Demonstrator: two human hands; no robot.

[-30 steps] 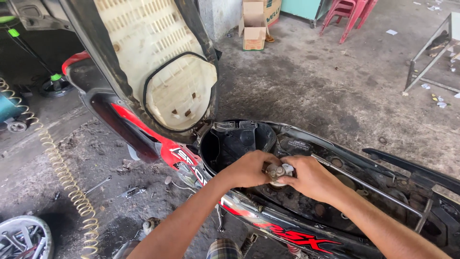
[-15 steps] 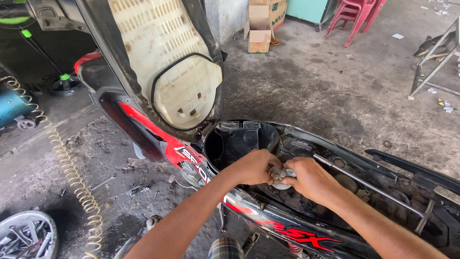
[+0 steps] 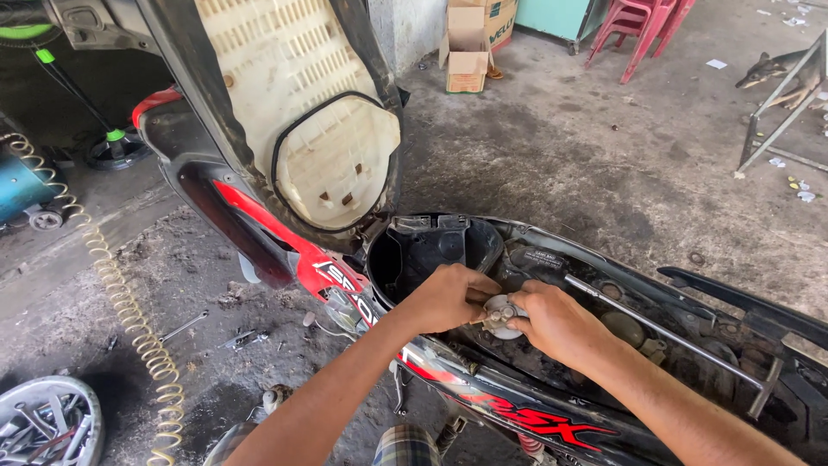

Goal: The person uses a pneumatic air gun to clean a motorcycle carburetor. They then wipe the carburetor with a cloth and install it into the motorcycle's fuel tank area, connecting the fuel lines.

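— What are we seeing change since the earlier frame?

— Very little. Our left hand [image 3: 448,298] and right hand [image 3: 556,324] are still meeting over the small round metal part [image 3: 500,315] in the open body of the motorbike [image 3: 604,406]. The view is shifting slightly, so the raised seat [image 3: 293,129] is sitting a bit further right and lower than before.

— How are the fingers sitting?

— We are curling both sets of fingers in around the part. The left fingers are closing on its left side, the right thumb and fingers are pinching its right side. The part itself is staying just behind the black storage tub [image 3: 431,250], under the tipped-up seat.

— And the floor around us?

— We are standing on rough, stained concrete [image 3: 561,147]. A yellow coiled hose [image 3: 121,293] is trailing across it on the left, with a wheel rim [image 3: 47,423] in the lower corner and small tools [image 3: 185,325] lying near. A cardboard box [image 3: 466,47] and red plastic chairs [image 3: 638,30] are standing well apart at the far side.
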